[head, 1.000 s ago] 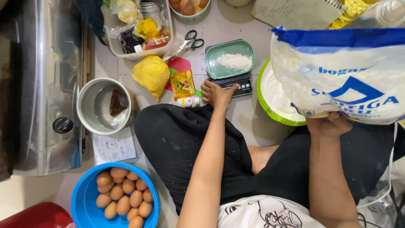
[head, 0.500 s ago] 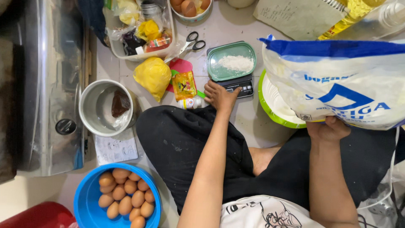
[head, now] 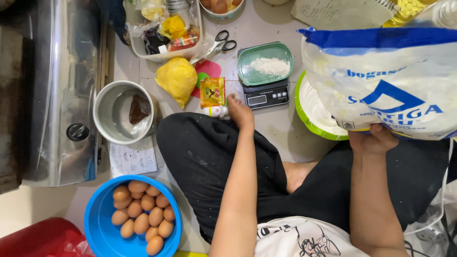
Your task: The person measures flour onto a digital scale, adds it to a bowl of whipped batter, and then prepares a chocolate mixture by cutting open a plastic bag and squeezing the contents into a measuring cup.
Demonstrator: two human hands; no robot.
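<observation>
My right hand (head: 373, 140) grips the bottom of a big white and blue flour bag (head: 381, 81), held up over a green-rimmed white bowl (head: 309, 112). My left hand (head: 239, 112) rests low on the floor just left of a small black kitchen scale (head: 266, 96). Its fingers are curled under and hidden, right beside a small white bottle (head: 213, 112). On the scale stands a green tray (head: 247, 71) with a little heap of white powder (head: 270, 65).
A blue bowl of brown eggs (head: 138, 219) sits at my left knee. Nearby are a metal pot (head: 124, 112), a yellow bag (head: 177, 78), an orange sachet (head: 212, 92), scissors (head: 221, 45), a plastic box of packets (head: 164, 28) and a steel appliance (head: 62, 90).
My left hand has come off the scale's front corner and dropped slightly left, next to the small bottle. The flour bag stays held up in my right hand.
</observation>
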